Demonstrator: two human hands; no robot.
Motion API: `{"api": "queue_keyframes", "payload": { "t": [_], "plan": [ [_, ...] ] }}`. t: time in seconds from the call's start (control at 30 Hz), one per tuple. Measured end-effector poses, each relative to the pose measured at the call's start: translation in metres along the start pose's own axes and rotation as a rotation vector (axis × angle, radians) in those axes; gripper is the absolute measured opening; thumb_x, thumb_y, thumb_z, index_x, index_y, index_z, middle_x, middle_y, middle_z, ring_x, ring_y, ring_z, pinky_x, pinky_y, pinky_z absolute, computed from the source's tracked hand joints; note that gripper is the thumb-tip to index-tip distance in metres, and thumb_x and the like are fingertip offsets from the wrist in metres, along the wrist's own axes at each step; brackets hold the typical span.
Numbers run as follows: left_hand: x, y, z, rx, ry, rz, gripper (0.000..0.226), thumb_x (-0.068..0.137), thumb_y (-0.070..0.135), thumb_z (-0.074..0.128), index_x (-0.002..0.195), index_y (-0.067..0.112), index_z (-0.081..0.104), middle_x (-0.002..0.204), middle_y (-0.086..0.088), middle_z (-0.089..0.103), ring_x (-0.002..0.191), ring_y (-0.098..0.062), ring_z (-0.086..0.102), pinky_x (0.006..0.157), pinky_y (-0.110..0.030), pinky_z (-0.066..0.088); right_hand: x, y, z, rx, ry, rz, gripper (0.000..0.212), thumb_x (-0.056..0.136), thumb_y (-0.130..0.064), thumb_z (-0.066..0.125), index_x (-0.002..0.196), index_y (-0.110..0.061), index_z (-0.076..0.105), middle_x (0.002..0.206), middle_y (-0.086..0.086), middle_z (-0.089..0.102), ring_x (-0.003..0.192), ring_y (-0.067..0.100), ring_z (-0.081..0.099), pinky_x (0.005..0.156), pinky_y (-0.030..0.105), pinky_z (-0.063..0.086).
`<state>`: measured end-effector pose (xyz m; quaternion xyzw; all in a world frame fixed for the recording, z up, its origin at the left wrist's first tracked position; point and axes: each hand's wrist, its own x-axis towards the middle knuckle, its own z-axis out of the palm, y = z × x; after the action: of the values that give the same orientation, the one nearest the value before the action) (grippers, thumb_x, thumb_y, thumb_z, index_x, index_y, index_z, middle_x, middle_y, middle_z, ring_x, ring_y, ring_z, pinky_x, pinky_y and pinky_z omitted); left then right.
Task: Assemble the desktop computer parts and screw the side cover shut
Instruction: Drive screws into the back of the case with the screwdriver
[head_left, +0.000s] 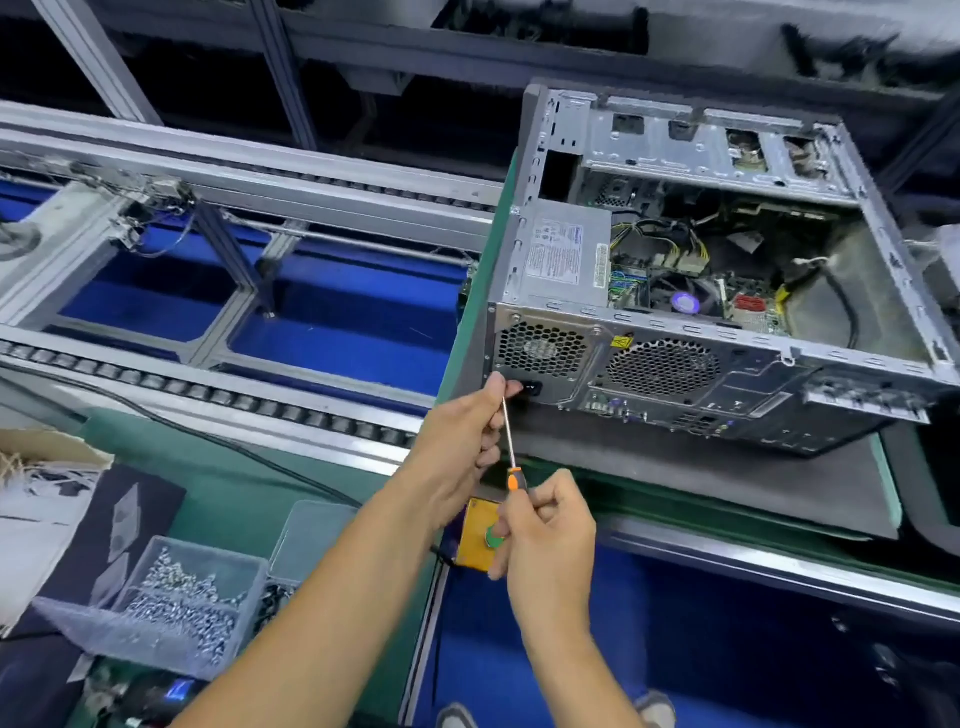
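Observation:
An open desktop computer case (691, 291) lies on its side on a dark mat (701, 483), its side cover off and the power supply (563, 257), cables and board exposed. A screwdriver (511, 447) with an orange and black handle points up toward the case's rear lower left corner. My right hand (545, 535) grips the handle. My left hand (467, 447) pinches the thin shaft near its tip, close to the power supply's rear grille (540, 351).
A clear box of silver screws (182, 603) stands at the lower left on the green bench. A yellow button box with a green button (480, 535) sits under my hands. A roller conveyor frame (208, 291) runs to the left, with a blue floor below it.

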<state>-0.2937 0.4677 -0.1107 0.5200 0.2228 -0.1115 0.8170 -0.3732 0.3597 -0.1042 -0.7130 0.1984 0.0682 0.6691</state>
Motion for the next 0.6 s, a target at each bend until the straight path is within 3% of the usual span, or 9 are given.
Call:
{"api": "queue_keyframes", "payload": {
  "t": [0.17, 0.27, 0.33, 0.5, 0.6],
  "plan": [
    [-0.005, 0.002, -0.011, 0.383, 0.049, 0.061, 0.026, 0.096, 0.052, 0.063, 0.095, 0.033, 0.081, 0.059, 0.011, 0.042, 0.049, -0.005, 0.034, 0.044, -0.016, 0.03, -0.01, 0.016, 0.016, 0.123, 0.044, 0.07, 0.024, 0.094, -0.001, 0.055, 0.074, -0.004, 0.041, 0.057, 0.008, 0.061, 0.03, 0.025, 0.046, 0.035, 0.028, 0.034],
    [-0.006, -0.002, -0.016, 0.59, 0.113, 0.135, 0.037, 0.093, 0.054, 0.064, 0.091, 0.02, 0.078, 0.055, 0.012, 0.039, 0.05, -0.006, 0.035, 0.044, -0.013, 0.031, -0.015, 0.025, 0.023, 0.195, 0.054, 0.114, 0.026, 0.096, -0.002, 0.055, 0.073, -0.005, 0.042, 0.058, 0.01, 0.061, 0.031, 0.024, 0.044, 0.036, 0.028, 0.034],
    [-0.006, -0.006, -0.019, 0.63, 0.146, 0.163, 0.038, 0.092, 0.053, 0.065, 0.087, 0.017, 0.078, 0.053, 0.012, 0.04, 0.048, -0.005, 0.035, 0.043, -0.012, 0.031, -0.016, 0.029, 0.026, 0.215, 0.054, 0.13, 0.026, 0.095, -0.001, 0.055, 0.073, -0.006, 0.043, 0.058, 0.01, 0.061, 0.031, 0.023, 0.042, 0.036, 0.027, 0.033],
    [-0.002, -0.01, -0.022, 0.675, 0.206, 0.199, 0.025, 0.091, 0.055, 0.066, 0.077, 0.038, 0.079, 0.051, 0.012, 0.048, 0.046, -0.002, 0.042, 0.044, -0.009, 0.033, -0.012, 0.035, 0.034, 0.229, 0.065, 0.141, 0.017, 0.093, 0.001, 0.053, 0.078, -0.001, 0.045, 0.057, 0.009, 0.058, 0.032, 0.023, 0.041, 0.037, 0.028, 0.032],
    [0.002, -0.013, -0.022, 0.732, 0.221, 0.249, 0.03, 0.092, 0.054, 0.066, 0.071, 0.035, 0.077, 0.048, 0.016, 0.051, 0.048, 0.001, 0.047, 0.047, -0.008, 0.035, -0.008, 0.038, 0.038, 0.254, 0.078, 0.142, 0.02, 0.093, 0.002, 0.054, 0.076, -0.002, 0.044, 0.058, 0.011, 0.056, 0.033, 0.023, 0.039, 0.037, 0.028, 0.031]
  ]
}}
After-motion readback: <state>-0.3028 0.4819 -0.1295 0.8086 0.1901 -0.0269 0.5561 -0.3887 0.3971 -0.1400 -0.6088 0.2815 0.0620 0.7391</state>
